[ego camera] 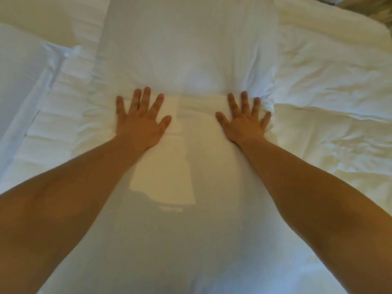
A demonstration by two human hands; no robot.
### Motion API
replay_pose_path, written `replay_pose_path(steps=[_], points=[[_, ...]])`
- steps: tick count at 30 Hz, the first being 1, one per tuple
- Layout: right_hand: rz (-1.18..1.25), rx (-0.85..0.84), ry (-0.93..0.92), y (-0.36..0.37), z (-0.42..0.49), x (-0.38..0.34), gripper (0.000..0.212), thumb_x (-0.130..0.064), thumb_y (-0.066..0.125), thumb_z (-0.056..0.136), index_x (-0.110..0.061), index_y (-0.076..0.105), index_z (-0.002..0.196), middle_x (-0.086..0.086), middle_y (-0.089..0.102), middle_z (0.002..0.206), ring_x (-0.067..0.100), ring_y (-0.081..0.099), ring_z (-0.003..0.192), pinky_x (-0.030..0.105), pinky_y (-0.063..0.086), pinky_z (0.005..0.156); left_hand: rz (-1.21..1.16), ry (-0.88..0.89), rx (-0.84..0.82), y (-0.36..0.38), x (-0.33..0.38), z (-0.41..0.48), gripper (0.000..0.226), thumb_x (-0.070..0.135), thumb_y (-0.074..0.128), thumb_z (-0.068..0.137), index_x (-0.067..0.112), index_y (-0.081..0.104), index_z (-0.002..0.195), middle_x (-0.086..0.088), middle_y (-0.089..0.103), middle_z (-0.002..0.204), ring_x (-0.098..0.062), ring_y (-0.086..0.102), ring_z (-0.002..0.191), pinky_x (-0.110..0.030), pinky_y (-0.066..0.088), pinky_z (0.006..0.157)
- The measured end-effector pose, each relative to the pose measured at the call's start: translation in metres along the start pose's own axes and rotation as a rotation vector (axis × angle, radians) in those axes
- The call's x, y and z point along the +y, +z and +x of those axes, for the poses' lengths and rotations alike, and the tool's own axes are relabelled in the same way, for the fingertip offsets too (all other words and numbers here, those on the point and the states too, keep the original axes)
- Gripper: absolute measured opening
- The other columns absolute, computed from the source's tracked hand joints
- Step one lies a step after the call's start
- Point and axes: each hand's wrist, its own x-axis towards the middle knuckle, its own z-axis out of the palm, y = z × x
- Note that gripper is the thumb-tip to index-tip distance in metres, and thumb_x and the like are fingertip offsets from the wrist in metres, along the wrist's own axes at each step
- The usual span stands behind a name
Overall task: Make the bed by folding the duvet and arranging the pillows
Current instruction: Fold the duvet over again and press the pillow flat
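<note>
Head view, looking down along both bare forearms. The left hand (141,122) and the right hand (245,122) lie palm down on a white pillow (186,49) at the centre of the frame. The fingers of each are straight and spread, gripping nothing, and the two hands are set apart side by side at the same height in the frame. The pillow's long axis runs from the bottom edge toward the top, directly away from the person, so the hands cross it at about mid-length. Its plump far half begins just beyond the fingertips, where the pressing hands have sunk a crease into the fabric. The right hand sits close to the pillow's bunched right border, while the left hand lies further in from the left border. Neither hand is nearer the far half, so a smoothing or folding move would probably go straight ahead, with both arms sharing it. A second pillow (19,71) lies at the left of the frame, nearer the left hand. The crumpled duvet (328,81) fills the right side, nearer the right hand and not yet folded.
</note>
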Motion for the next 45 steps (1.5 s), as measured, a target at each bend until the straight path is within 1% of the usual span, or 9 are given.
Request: replay_pose_path(steps=[6, 10, 16, 27, 31, 34, 38, 42, 45], points=[[0.035, -0.071, -0.072, 0.011, -0.140, -0.014, 0.085, -0.088, 0.015, 0.088, -0.048, -0.002, 0.162, -0.006, -0.013, 0.174, 0.033, -0.019, 0.158, 0.068, -0.014, 0.117, -0.148, -0.059, -0.080, -0.005, 0.000, -0.140, 0.075, 0.075, 0.010, 0.098, 0.039, 0.008, 0.164, 0.003, 0.005, 0.175, -0.021, -0.002, 0.161, -0.061, -0.009, 0.123], [-0.019, -0.034, -0.018, 0.052, -0.205, 0.047, 0.077, -0.082, 0.015, 0.095, -0.050, -0.010, 0.160, -0.010, -0.017, 0.173, 0.027, -0.019, 0.159, 0.069, -0.003, 0.122, -0.082, -0.121, -0.046, 0.027, -0.019, -0.219, 0.075, 0.073, 0.019, 0.100, 0.039, 0.003, 0.165, 0.002, 0.002, 0.175, -0.024, 0.001, 0.161, -0.069, -0.001, 0.122], [0.093, -0.054, 0.039, 0.040, -0.223, 0.049, 0.076, -0.077, 0.016, 0.096, -0.047, -0.006, 0.162, -0.005, -0.017, 0.173, 0.026, -0.018, 0.159, 0.064, -0.001, 0.124, -0.152, -0.148, 0.007, 0.020, -0.028, -0.232, 0.073, 0.070, 0.023, 0.100, 0.038, 0.014, 0.164, -0.002, 0.011, 0.174, -0.028, 0.007, 0.161, -0.069, 0.001, 0.121], [0.158, -0.141, -0.021, 0.101, -0.272, 0.082, 0.077, -0.080, 0.022, 0.095, -0.055, -0.017, 0.157, -0.013, -0.025, 0.170, 0.015, -0.021, 0.158, 0.055, 0.002, 0.127, -0.119, -0.293, -0.145, 0.053, -0.051, -0.276, 0.072, 0.073, 0.015, 0.099, 0.043, -0.002, 0.163, 0.005, -0.005, 0.175, -0.022, -0.003, 0.161, -0.069, 0.011, 0.120], [0.185, -0.121, -0.038, 0.096, -0.275, 0.088, 0.076, -0.080, 0.020, 0.094, -0.055, -0.016, 0.157, -0.014, -0.024, 0.170, 0.015, -0.019, 0.158, 0.054, 0.005, 0.127, -0.164, -0.356, -0.133, 0.039, -0.039, -0.277, 0.073, 0.069, 0.013, 0.099, 0.037, 0.009, 0.165, -0.001, 0.005, 0.175, -0.026, 0.006, 0.160, -0.068, 0.014, 0.121], [0.208, -0.115, -0.069, 0.094, -0.275, 0.093, 0.073, -0.076, 0.020, 0.096, -0.055, -0.012, 0.158, -0.015, -0.022, 0.171, 0.014, -0.020, 0.158, 0.052, 0.005, 0.127, -0.317, -0.441, -0.080, 0.016, 0.014, -0.265, 0.091, 0.070, 0.017, 0.090, 0.018, 0.023, 0.164, -0.017, 0.017, 0.171, -0.035, 0.016, 0.158, -0.064, 0.016, 0.121], [0.230, -0.105, -0.222, 0.092, -0.274, 0.133, 0.064, -0.066, 0.027, 0.100, -0.057, 0.002, 0.159, -0.019, -0.008, 0.172, 0.010, -0.009, 0.159, 0.046, 0.004, 0.124, -0.375, -0.273, -0.062, -0.001, 0.132, -0.231, 0.088, 0.068, 0.018, 0.091, 0.020, 0.023, 0.164, -0.023, 0.017, 0.170, -0.040, 0.016, 0.157, -0.057, 0.019, 0.122], [0.129, 0.004, -0.136, 0.102, -0.245, 0.266, 0.056, -0.056, 0.038, 0.101, -0.047, 0.036, 0.156, -0.012, 0.024, 0.167, 0.021, 0.033, 0.154, 0.048, 0.019, 0.116, -0.294, -0.180, -0.107, 0.003, 0.278, -0.182, 0.079, 0.063, 0.023, 0.102, 0.020, 0.007, 0.167, -0.021, 0.000, 0.172, -0.035, -0.001, 0.160, -0.058, 0.008, 0.126], [0.064, 0.060, -0.060, 0.102, -0.208, 0.398, 0.058, -0.055, 0.039, 0.099, -0.045, 0.038, 0.156, -0.011, 0.030, 0.166, 0.022, 0.036, 0.152, 0.050, 0.021, 0.115, -0.276, -0.118, -0.097, 0.010, 0.402, -0.144, 0.080, 0.064, 0.022, 0.103, 0.020, -0.001, 0.166, -0.018, -0.007, 0.173, -0.033, -0.007, 0.160, -0.059, 0.002, 0.125]])
